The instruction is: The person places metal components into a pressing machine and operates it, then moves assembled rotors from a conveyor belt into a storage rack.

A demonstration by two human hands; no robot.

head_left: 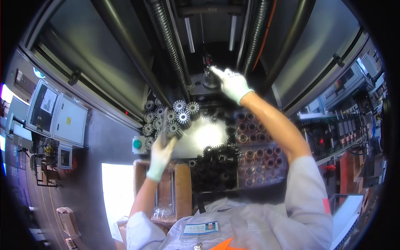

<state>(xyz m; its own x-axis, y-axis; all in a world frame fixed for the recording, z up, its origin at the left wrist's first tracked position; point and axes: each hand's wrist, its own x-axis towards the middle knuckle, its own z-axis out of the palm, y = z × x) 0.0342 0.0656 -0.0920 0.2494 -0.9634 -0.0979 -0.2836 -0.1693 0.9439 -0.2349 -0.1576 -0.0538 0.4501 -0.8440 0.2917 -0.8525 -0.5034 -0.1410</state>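
White-gloved, my left hand [161, 155] is closed round a slim metal shaft [164, 125] that points away from me and is slightly blurred. It hovers beside a cluster of silver slotted rotor cores [171, 116]. My right hand [232, 84], gloved too, reaches forward to the round metal fixture [211, 81] of the press. Its thumb and forefinger come together just above that fixture; anything between them is too small to make out. A red part [208, 61] shows just beyond the fingertips.
A cardboard box [183, 187] with metal shafts stands near my left forearm. Black slotted pieces [210, 168] lie heaped on the metal table [196, 139]; trays of copper-coloured rings [260, 160] are at right. A green button [137, 143] sits at left. Thick columns [129, 50] flank the press.
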